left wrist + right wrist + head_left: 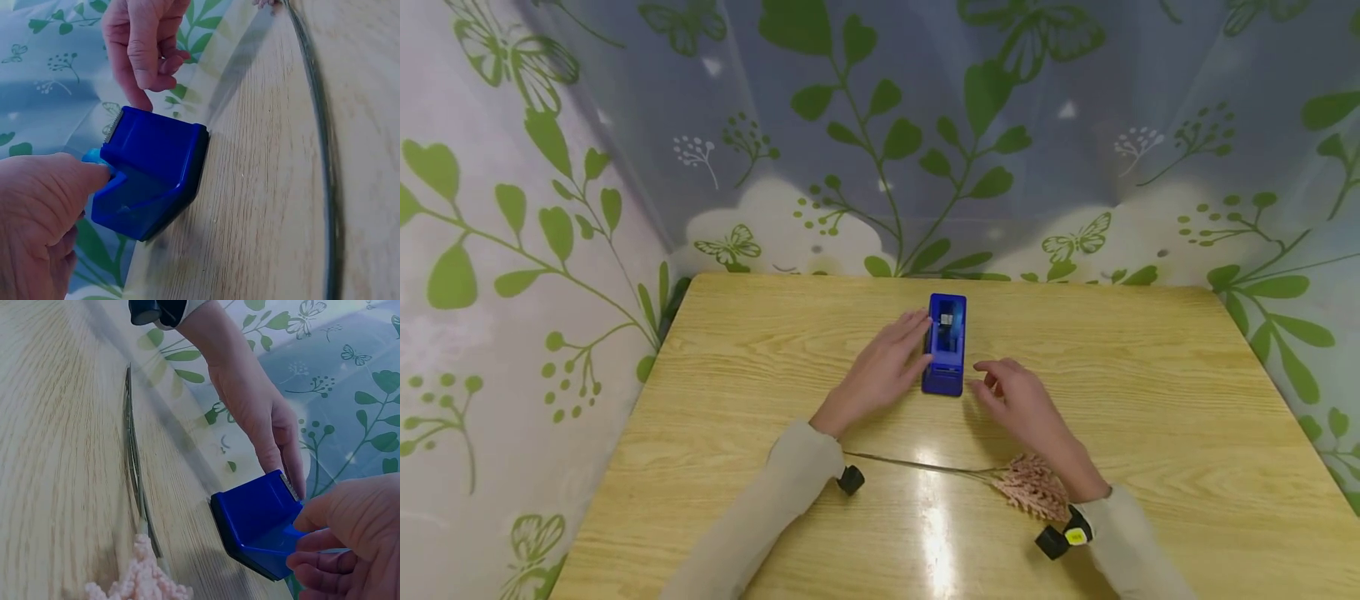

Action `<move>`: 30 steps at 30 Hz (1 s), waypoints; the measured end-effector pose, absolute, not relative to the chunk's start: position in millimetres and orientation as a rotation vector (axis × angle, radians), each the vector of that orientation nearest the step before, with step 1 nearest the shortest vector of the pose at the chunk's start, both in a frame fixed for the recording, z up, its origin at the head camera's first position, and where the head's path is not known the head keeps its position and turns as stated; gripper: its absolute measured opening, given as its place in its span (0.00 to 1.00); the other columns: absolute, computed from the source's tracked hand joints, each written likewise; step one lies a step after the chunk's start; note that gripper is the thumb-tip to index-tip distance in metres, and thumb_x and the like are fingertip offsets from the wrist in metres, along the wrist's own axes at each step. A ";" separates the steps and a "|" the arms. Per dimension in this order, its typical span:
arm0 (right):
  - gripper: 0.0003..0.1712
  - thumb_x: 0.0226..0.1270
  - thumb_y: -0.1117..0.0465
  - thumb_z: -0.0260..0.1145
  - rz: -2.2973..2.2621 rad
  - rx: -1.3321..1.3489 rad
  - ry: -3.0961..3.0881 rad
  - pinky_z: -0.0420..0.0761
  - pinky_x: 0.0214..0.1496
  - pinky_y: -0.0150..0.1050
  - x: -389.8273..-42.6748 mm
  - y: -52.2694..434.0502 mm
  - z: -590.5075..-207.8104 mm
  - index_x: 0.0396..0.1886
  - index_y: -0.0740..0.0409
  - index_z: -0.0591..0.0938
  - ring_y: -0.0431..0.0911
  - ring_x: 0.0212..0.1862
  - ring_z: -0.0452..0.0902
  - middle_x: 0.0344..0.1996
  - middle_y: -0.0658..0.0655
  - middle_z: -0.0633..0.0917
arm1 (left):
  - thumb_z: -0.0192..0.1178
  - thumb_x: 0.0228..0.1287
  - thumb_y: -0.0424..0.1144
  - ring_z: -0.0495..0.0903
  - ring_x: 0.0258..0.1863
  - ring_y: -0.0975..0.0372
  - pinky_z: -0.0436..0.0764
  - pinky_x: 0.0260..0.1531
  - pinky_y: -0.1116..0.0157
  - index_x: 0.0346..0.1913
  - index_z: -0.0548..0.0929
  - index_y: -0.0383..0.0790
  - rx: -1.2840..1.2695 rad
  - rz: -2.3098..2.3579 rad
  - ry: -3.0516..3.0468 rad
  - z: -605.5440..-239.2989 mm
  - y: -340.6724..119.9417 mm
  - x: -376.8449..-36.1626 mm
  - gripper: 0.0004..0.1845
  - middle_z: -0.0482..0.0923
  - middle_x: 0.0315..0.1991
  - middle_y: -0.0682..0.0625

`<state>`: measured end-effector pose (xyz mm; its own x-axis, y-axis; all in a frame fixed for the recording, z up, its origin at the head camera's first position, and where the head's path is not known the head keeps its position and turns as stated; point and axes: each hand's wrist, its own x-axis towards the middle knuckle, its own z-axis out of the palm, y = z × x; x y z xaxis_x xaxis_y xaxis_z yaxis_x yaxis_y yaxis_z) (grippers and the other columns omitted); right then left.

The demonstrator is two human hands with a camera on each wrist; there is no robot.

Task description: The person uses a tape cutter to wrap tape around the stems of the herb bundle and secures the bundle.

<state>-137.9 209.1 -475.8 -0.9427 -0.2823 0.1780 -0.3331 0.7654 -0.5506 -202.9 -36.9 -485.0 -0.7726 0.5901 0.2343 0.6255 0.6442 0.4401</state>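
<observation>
Head view: a blue tape dispenser stands toward the far edge of the table, long axis running away from the person, toothed end pointing back at them. The left hand lies along its left side, touching, fingers nearly straight. The right hand hovers just off its right side, fingers loosely bent — hands apart, dispenser between. Wood stretches widely left and right, less beyond it; nearer, a pink flower lies crosswise, stem leftward.

Left wrist view: the cutter tops the dispenser's near end.

Right wrist view: right fingers partly cover the dispenser — contact I cannot tell.
</observation>
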 end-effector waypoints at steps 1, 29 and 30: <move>0.17 0.76 0.62 0.66 0.936 0.514 -2.871 0.80 0.34 0.40 -138.8 207.6 -476.1 0.57 0.70 0.84 0.44 0.32 0.78 0.33 0.56 0.84 | 0.53 0.83 0.46 0.52 0.82 0.49 0.55 0.80 0.50 0.80 0.61 0.34 -1.045 -0.784 -2.790 -485.1 -35.8 -204.4 0.32 0.56 0.82 0.40; 0.11 0.75 0.64 0.67 1.397 0.357 -2.679 0.80 0.36 0.33 -156.0 188.5 -477.6 0.47 0.67 0.90 0.45 0.35 0.82 0.38 0.62 0.90 | 0.55 0.82 0.43 0.54 0.82 0.49 0.59 0.78 0.56 0.80 0.61 0.36 -1.123 -0.704 -2.823 -487.3 -29.7 -210.5 0.32 0.53 0.83 0.45; 0.10 0.75 0.64 0.68 1.400 0.347 -2.678 0.80 0.36 0.33 -156.6 187.7 -477.3 0.46 0.67 0.90 0.45 0.35 0.82 0.37 0.62 0.90 | 0.55 0.82 0.43 0.54 0.82 0.49 0.59 0.78 0.56 0.80 0.61 0.36 -1.120 -0.699 -2.821 -487.2 -29.6 -210.5 0.32 0.53 0.83 0.44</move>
